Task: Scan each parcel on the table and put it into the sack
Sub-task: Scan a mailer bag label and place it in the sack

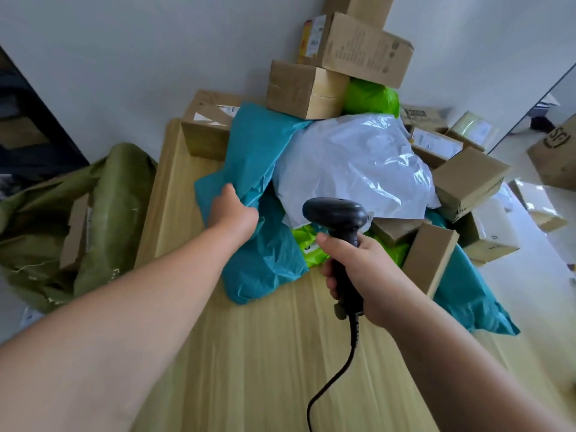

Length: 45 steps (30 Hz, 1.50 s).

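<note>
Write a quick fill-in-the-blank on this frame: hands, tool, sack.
1. The right hand grips a black corded ____.
2. The left hand holds a ____ poly bag at the near edge of the parcel pile.
3. The olive sack sits beside the table, on the person's ____ side.

Missing words: scanner; teal; left.
</note>
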Motion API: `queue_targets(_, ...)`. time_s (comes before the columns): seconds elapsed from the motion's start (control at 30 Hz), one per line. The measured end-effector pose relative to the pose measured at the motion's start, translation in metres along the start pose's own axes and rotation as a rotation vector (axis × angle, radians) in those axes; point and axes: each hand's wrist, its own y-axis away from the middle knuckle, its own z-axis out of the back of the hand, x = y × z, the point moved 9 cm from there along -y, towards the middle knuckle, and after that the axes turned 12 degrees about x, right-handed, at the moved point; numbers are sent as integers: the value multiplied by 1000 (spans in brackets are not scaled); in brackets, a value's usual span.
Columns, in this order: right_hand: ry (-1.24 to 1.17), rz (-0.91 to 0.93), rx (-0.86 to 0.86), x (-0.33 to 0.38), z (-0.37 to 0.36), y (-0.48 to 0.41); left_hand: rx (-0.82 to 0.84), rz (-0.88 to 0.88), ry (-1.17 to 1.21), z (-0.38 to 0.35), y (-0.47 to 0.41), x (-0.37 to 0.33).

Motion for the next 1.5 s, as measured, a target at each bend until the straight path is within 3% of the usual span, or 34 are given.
queue_targets(0.17, 12, 25, 58, 10, -10, 0, 104, -54, 536, 18, 29, 13)
queue_targets(0.33, 38, 32, 127, 15, -34, 0, 399, 161, 1086, 6, 67, 39)
queue_targets(0.43, 58, 18, 152, 12, -49, 0, 624, 259, 1112, -8, 86, 69)
queue_targets(0.53, 62, -18, 173, 3, -62, -2, 757, 376, 902, -17, 101, 114)
queue_targets(0.63, 64, -55, 164, -9, -68, -6, 716, 476, 669, -11, 98, 153)
queue_targets(0.77, 44, -101, 139, -24, -74, -14, 627, 468, 551, -2, 82, 165)
queue_targets(0.9, 34, -132, 129, -30, -80, -21, 415, 458, 717, 6, 59, 156)
queue_targets(1.03, 32, -137, 125, -29, -86, -28, 379, 437, 865, 1, 40, 140)
queue_targets(1.23, 22, -125, 123, -24, -93, -32, 271, 403, 829, 12, 21, 134)
queue_targets(1.5, 12, -50, 219, 23, -115, -14, 128, 194, 807, 72, 37, 101)
